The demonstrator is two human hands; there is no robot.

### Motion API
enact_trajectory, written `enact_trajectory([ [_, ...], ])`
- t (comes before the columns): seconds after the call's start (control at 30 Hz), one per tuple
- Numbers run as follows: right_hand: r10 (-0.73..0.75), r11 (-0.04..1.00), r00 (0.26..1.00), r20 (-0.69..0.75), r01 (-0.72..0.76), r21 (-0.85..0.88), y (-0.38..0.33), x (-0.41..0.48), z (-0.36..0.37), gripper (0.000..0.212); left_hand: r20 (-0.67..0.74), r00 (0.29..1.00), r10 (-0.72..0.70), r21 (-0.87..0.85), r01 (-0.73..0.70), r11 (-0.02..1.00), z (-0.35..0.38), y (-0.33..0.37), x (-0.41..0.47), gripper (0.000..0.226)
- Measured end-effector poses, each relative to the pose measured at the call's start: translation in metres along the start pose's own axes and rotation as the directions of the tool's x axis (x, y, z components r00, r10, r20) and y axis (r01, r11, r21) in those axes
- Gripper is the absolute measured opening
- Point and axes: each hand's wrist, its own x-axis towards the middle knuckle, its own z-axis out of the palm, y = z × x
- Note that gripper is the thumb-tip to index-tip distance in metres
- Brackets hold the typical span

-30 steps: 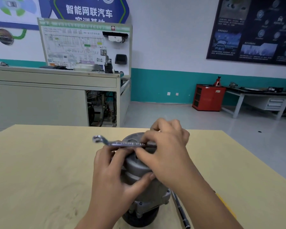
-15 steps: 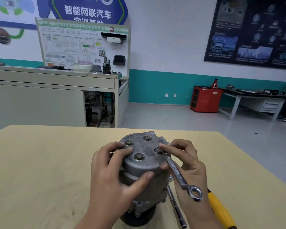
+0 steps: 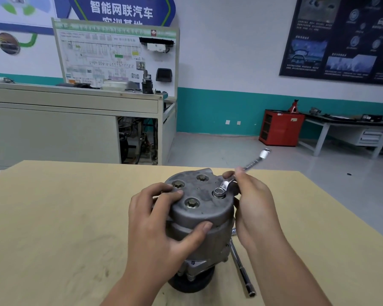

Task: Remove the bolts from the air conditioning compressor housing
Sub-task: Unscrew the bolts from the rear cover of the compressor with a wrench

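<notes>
The dull grey compressor housing [image 3: 199, 219] stood upright on the table [image 3: 53, 217], four bolts [image 3: 191, 203] set in its flat top. It was gripped from nine o'clock by the left hand [image 3: 155, 228], with the fingers curled round the rim. At three o'clock the wrench [image 3: 227, 184] was held in the right hand [image 3: 254, 208], its ring seated over one of the bolts.
</notes>
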Motion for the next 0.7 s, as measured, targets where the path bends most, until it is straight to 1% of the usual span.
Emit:
enact_trajectory([
  [0.07, 0.085, 0.985, 0.995, 0.056, -0.076, -0.158, -0.01, 0.007, 0.006, 0.031, 0.003, 1.0, 0.002, 0.007, -0.002, 1.0, 0.0, 0.0, 0.0, 0.056],
  [0.13, 0.117, 0.942, 0.987, 0.113, -0.074, -0.326, -0.017, 0.014, 0.009, 0.032, 0.009, 1.0, 0.007, 0.01, -0.007, 1.0, 0.0, 0.001, 0.001, 0.056],
  [0.17, 0.114, 0.907, 0.983, 0.141, -0.045, -0.419, -0.02, 0.017, 0.01, 0.032, 0.01, 1.0, 0.005, 0.008, -0.005, 1.0, 0.0, 0.001, 0.001, 0.056],
  [0.23, 0.081, 0.787, 0.977, 0.196, 0.058, -0.614, -0.025, 0.021, 0.012, 0.031, 0.01, 1.0, -0.004, 0.0, 0.004, 1.0, 0.0, 0.001, 0.001, 0.056],
  [0.3, 0.037, 0.603, 0.963, 0.266, 0.191, -0.775, -0.03, 0.021, 0.017, 0.029, 0.013, 1.0, -0.008, 0.001, 0.008, 1.0, 0.0, 0.001, 0.002, 0.056],
  [0.33, 0.012, 0.52, 0.95, 0.311, 0.259, -0.814, -0.032, 0.019, 0.02, 0.027, 0.016, 1.0, -0.008, 0.003, 0.008, 1.0, 0.0, 0.001, 0.002, 0.056],
  [0.37, -0.009, 0.466, 0.932, 0.363, 0.325, -0.823, -0.034, 0.015, 0.023, 0.025, 0.02, 1.0, -0.007, 0.004, 0.007, 1.0, 0.0, 0.001, 0.002, 0.056],
  [0.4, -0.025, 0.433, 0.91, 0.413, 0.382, -0.816, -0.036, 0.01, 0.025, 0.025, 0.024, 1.0, -0.007, 0.006, 0.006, 1.0, 0.0, 0.001, 0.003, 0.056],
  [0.47, -0.079, 0.384, 0.873, 0.481, 0.472, -0.794, -0.036, 0.0, 0.024, 0.027, 0.029, 1.0, -0.007, 0.008, 0.007, 1.0, 0.0, 0.001, 0.003, 0.055],
  [0.5, -0.136, 0.366, 0.859, 0.494, 0.507, -0.781, -0.034, -0.004, 0.021, 0.027, 0.028, 1.0, -0.006, 0.008, 0.006, 1.0, 0.0, 0.001, 0.002, 0.055],
  [0.57, -0.281, 0.375, 0.823, 0.493, 0.567, -0.733, -0.027, -0.011, 0.012, 0.018, 0.029, 1.0, 0.0, 0.01, -0.001, 1.0, 0.0, 0.0, 0.003, 0.056],
  [0.63, -0.421, 0.425, 0.781, 0.461, 0.619, -0.66, -0.017, -0.017, 0.0, 0.007, 0.036, 0.999, 0.001, 0.0, -0.001, 1.0, 0.0, 0.0, 0.003, 0.057],
  [0.7, -0.56, 0.412, 0.709, 0.428, 0.686, -0.599, -0.006, -0.022, -0.01, 0.01, 0.032, 0.999, -0.001, 0.0, 0.001, 1.0, 0.0, 0.0, 0.003, 0.058],
])
